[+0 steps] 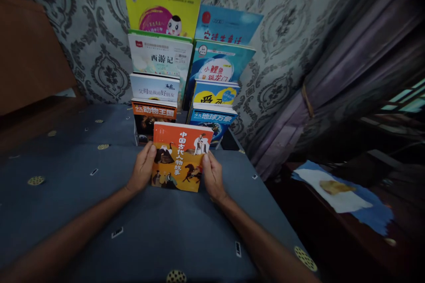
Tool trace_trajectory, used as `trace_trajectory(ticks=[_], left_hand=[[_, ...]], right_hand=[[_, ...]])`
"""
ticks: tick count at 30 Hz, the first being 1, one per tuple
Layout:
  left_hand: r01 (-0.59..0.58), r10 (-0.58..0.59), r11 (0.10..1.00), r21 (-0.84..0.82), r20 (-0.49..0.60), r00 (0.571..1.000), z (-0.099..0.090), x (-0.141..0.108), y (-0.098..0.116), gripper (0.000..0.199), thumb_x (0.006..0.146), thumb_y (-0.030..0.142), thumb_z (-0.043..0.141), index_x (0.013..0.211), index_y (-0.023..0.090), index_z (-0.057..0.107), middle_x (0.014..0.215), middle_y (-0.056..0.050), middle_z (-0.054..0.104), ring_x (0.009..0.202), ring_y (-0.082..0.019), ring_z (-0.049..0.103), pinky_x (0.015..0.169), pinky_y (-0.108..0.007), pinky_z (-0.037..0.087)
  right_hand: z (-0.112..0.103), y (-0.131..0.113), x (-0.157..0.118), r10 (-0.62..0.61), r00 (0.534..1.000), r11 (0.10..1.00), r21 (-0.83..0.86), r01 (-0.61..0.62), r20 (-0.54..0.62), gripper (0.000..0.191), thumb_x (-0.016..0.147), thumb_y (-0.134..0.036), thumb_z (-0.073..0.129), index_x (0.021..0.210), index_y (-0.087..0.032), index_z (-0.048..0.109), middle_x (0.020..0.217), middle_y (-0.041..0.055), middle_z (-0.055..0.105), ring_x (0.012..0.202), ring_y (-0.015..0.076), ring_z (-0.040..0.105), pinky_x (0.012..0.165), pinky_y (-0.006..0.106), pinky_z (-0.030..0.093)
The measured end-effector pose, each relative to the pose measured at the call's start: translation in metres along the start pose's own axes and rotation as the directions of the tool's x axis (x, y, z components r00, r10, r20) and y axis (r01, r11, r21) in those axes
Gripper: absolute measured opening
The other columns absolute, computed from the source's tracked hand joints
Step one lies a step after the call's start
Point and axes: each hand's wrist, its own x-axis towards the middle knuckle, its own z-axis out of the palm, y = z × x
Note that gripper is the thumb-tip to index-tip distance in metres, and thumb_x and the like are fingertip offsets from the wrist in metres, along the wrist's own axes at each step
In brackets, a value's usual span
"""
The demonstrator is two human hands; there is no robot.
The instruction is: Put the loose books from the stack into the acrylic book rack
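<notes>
Between my two hands an orange and yellow book (179, 157) with Chinese lettering stands upright, its cover facing me. My left hand (143, 166) is closed on its left edge, thumb on the cover. My right hand (214, 176) grips the right edge the same way. Just behind it, books stand in two stepped columns. The front left one is an animal book (154, 115) with an orange band; the front right one is a blue book (212, 119) showing a globe. Clear edges of a rack (135, 135) show beside them; most of it is hidden.
Taller books rise behind, a yellow-green one (162, 2) at back left and a blue one (229, 24) at back right. The dark blue table cover (99, 212) reaches a patterned wall (282, 17). A purple curtain (295, 110) hangs right; a brown wooden piece (31, 53) stands left.
</notes>
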Motion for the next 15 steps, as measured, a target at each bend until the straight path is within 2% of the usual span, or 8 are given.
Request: trace_trajectory(ticks=[3,6,9,12,15], left_hand=[[-0.012,0.009,0.999,0.045,0.066,0.998,-0.010,0.009,0.011,0.047,0.085,0.062,0.062,0.095,0.018,0.074,0.090,-0.006,0.074,0.086,-0.023,0.066,0.074,-0.027,0.053],[-0.008,0.000,0.998,0.070,0.120,0.993,-0.020,0.016,0.014,0.040,0.082,0.058,0.066,0.089,0.019,0.075,0.076,-0.004,0.071,0.076,-0.021,0.064,0.066,-0.025,0.052],[0.078,-0.088,0.995,0.058,0.200,0.976,-0.027,0.016,0.016,0.041,0.080,0.058,0.067,0.089,0.019,0.075,0.065,-0.001,0.064,0.054,-0.015,0.056,0.047,-0.022,0.047],[0.185,-0.178,0.983,-0.001,0.262,0.948,-0.028,0.010,0.022,0.047,0.080,0.063,0.065,0.093,0.019,0.075,0.075,-0.003,0.068,0.046,-0.013,0.054,0.038,-0.022,0.045],[0.234,-0.218,0.972,-0.024,0.279,0.935,-0.028,-0.001,0.034,0.049,0.081,0.065,0.063,0.096,0.020,0.074,0.088,-0.006,0.071,0.058,-0.017,0.063,0.047,-0.026,0.054]], right_hand=[[-0.010,-0.008,0.008,-0.064,0.996,0.996,-0.058,0.067,0.054,0.045,0.101,-0.052,0.040,0.070,-0.023,0.055,0.077,0.0019,0.054,0.076,0.0197,0.053,0.082,0.032,0.048],[-0.020,-0.017,0.015,-0.085,0.983,0.989,-0.108,0.104,0.162,0.042,0.100,-0.049,0.043,0.072,-0.022,0.059,0.074,0.0015,0.055,0.071,0.0192,0.054,0.079,0.032,0.049],[-0.028,-0.023,0.021,-0.091,0.965,0.983,-0.133,0.127,0.246,0.038,0.100,-0.047,0.046,0.080,-0.021,0.066,0.077,0.0030,0.062,0.073,0.0204,0.059,0.076,0.032,0.050],[-0.035,-0.028,0.024,-0.066,0.947,0.986,-0.122,0.109,0.316,0.034,0.100,-0.046,0.047,0.095,-0.021,0.070,0.086,0.0038,0.069,0.079,0.0217,0.065,0.073,0.030,0.051],[-0.043,-0.033,0.021,-0.017,0.921,0.989,-0.126,0.072,0.390,0.032,0.099,-0.045,0.051,0.098,-0.020,0.071,0.083,0.0027,0.071,0.069,0.0187,0.064,0.062,0.026,0.050]])
